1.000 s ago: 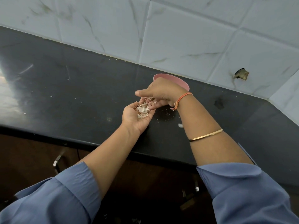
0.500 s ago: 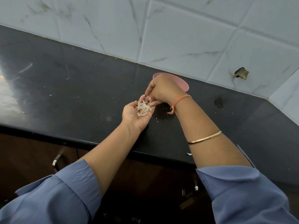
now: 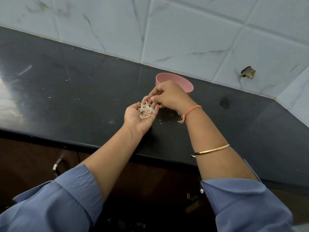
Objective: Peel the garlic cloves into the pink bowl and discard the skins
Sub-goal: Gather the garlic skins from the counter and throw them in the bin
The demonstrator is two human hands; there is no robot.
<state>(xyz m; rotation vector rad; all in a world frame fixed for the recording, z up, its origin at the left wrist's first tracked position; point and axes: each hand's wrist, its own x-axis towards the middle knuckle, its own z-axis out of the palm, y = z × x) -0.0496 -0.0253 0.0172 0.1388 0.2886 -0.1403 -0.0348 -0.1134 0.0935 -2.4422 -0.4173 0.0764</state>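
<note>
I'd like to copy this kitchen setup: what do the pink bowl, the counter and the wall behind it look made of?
Pink bowl: probably matte plastic, with a uniform colour, a thin rim and no shine. Counter: likely polished black stone, glossy, with bright glare at the left. Wall: glazed ceramic tiles, judging by the marble-style veining and grout lines.

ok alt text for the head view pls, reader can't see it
A left hand, palm up, holds a small pile of garlic skins over a black counter, while the right hand pinches a scrap just above it. A pink bowl stands behind the right hand, near the tiled wall.
</note>
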